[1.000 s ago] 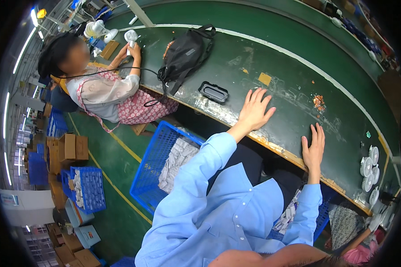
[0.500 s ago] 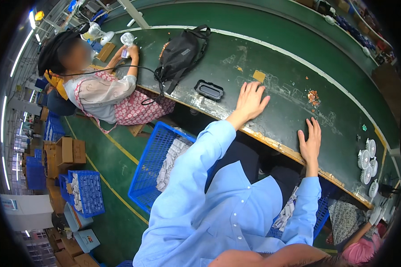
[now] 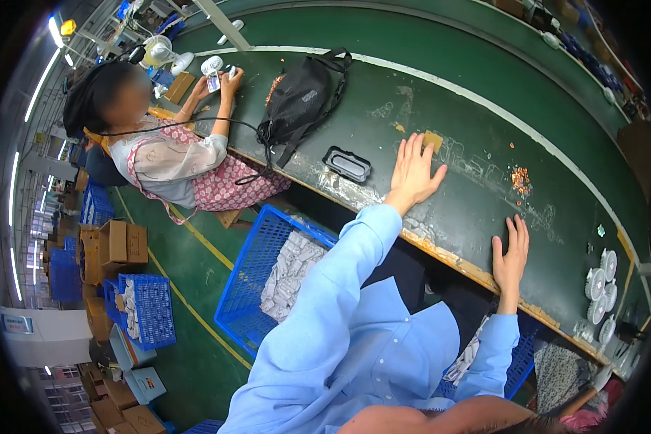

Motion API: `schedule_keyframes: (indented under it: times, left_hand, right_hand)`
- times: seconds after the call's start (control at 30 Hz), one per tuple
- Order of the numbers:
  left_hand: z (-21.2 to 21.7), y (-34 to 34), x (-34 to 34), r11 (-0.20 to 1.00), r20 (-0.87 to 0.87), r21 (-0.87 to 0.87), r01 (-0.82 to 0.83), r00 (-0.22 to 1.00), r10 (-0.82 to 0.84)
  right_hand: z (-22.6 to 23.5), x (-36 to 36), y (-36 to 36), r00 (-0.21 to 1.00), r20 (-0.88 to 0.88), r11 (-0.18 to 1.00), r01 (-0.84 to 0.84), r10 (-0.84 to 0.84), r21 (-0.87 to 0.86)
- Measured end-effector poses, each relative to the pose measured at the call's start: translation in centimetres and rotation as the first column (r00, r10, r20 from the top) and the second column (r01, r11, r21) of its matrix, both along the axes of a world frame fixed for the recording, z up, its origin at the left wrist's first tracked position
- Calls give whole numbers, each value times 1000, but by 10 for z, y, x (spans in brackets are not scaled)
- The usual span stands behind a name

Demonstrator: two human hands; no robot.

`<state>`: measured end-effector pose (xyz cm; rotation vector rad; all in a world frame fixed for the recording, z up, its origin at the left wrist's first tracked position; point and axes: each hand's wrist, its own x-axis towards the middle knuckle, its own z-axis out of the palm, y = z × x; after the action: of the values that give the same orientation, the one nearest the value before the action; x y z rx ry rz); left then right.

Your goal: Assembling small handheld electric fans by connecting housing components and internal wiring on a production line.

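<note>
My left hand [image 3: 417,173] lies flat on the green worktable [image 3: 470,206], fingers stretched out and holding nothing. Its fingertips reach a small yellowish square piece [image 3: 432,142] and partly cover it. Farther right, near the table's front edge, my right hand [image 3: 511,257] also rests palm down with fingers extended and nothing in it. A pile of small copper-coloured parts [image 3: 521,181] lies beyond the right fingertips. To the left of my left hand sits a shallow black tray [image 3: 347,165] with rounded corners.
A black backpack [image 3: 304,98] with a cable lies on the table's left part. Beside it a co-worker [image 3: 163,159] holds a small white fan [image 3: 211,66]. White round grille-like parts [image 3: 595,283] stand at the right. A blue crate [image 3: 242,271] holds many white packets.
My left hand has slid slightly forward, so its fingers now overlap the yellowish piece. The co-worker's hands have moved apart, with a white piece in one. The whole view has shifted a little.
</note>
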<state>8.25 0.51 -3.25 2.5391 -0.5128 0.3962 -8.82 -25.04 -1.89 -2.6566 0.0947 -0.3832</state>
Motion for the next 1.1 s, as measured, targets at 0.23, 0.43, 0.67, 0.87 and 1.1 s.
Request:
schedule_keyframes:
  times: [0.23,0.43,0.67,0.87,1.1]
  left_hand:
    - [6,1,0,1000,-27,-14,3,1000,-4]
    - [8,-2,0,1000,-31,-16,5,999,-6]
    - [9,-3,-2,1000,-30,-2,4,1000,-4]
    - [4,-2,-2,998,98,28,61,993,-64]
    - [5,4,1,968,261,84,235,932,-249]
  right_hand:
    - [6,2,3,1000,-26,999,18,-17,32]
    - [1,0,0,1000,-2,999,18,-18,36]
    - [-3,-2,-3,1000,24,1000,15,-15,-9]
    - [-6,0,-3,998,64,1000,13,-14,26]
    - [-4,5,1,997,74,998,19,-23,54]
